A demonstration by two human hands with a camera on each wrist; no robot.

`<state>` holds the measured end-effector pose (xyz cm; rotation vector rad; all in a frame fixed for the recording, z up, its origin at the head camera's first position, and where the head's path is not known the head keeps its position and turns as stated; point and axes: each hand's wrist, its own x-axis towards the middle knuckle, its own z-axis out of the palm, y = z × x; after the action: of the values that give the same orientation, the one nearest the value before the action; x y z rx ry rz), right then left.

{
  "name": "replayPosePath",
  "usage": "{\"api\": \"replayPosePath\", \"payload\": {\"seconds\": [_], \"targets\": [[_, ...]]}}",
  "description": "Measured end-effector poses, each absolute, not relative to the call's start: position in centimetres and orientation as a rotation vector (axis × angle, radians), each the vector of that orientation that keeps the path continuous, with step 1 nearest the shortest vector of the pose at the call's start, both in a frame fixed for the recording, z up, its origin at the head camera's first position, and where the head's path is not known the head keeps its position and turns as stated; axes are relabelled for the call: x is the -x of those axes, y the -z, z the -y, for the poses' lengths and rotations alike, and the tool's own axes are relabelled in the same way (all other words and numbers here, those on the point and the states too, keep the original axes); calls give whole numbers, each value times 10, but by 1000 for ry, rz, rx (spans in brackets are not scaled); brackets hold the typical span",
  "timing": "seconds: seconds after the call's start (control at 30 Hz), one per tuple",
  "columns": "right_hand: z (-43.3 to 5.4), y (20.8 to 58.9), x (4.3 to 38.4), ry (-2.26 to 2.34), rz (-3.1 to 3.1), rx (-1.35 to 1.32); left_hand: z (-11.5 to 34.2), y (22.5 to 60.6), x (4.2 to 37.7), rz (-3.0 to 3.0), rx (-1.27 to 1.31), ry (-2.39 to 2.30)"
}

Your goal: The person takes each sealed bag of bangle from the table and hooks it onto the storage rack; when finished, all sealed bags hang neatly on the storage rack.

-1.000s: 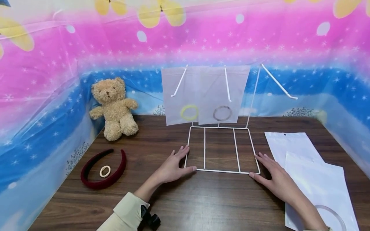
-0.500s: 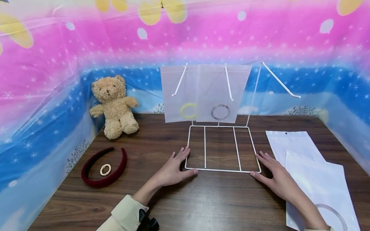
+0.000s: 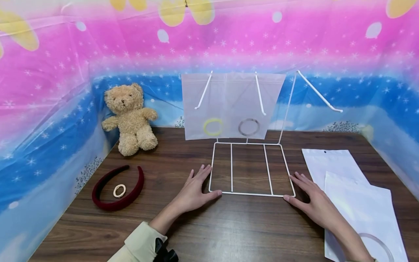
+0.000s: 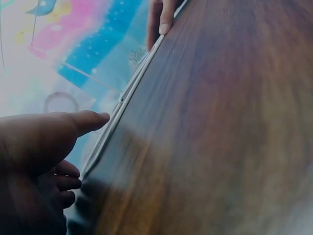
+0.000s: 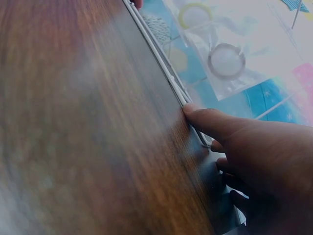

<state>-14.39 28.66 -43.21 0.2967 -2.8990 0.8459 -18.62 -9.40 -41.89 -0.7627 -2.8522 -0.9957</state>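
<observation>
A white wire display rack (image 3: pixel 252 194) stands on the table in the head view, three hooks slanting forward from its top. From two of them hang clear bags: the left bag (image 3: pixel 194 123) contains a yellow ring, the right bag (image 3: pixel 242 102) a greyish ring. My left hand (image 3: pixel 195 191) lies with spread fingers beside the base's front left corner; whether its thumb touches the bar cannot be told. At the front right corner my right hand (image 3: pixel 312 202) is spread as well, and in the right wrist view its thumb (image 5: pixel 205 119) rests on the bar.
Two white bags (image 3: pixel 330 160) overlap on the table at the right, partly under my right forearm; the nearer bag (image 3: pixel 356 203) holds a ring. A dark red headband (image 3: pixel 114 206) surrounds a small cream ring (image 3: pixel 115 191). A teddy bear (image 3: pixel 129 123) sits at the back left.
My left hand has shifted slightly left, away from the rack's corner. The hanging bags have swayed a little to the left. My right hand stays at its corner.
</observation>
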Motion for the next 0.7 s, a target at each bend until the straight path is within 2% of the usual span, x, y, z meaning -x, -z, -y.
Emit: {"api": "replayPosePath", "payload": {"seconds": [0.37,0.7], "targets": [[-291,430,145,-862,2884,-308,94,426,192,2777,798,1005],[-285,425,146,-750,2859,-309,91,427,189,2773,684,921]]}}
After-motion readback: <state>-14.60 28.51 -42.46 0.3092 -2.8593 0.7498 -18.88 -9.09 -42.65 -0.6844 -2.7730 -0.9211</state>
